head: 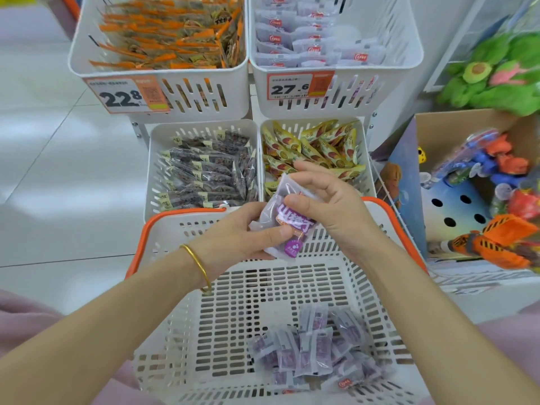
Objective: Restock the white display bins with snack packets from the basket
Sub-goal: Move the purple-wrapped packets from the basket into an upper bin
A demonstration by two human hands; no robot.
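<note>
A white basket with an orange rim (292, 282) stands in front of me, and several pale purple snack packets (315, 352) lie in its near right corner. Above the basket's far edge both hands hold a small stack of the same purple packets (287, 226). My left hand (239, 238) grips the stack from below and the left, thumb on top. My right hand (330, 203) pinches it from the right with thumb and fingers. The upper right white bin (380, 80), priced 27.6, holds matching pale packets.
The upper left bin (233, 83) holds orange packets; the lower bins hold dark packets (204, 173) and yellow packets (309, 150). A cardboard box of toys (482, 182) and green plush toys (502, 71) stand at the right. Pale tiled floor lies to the left.
</note>
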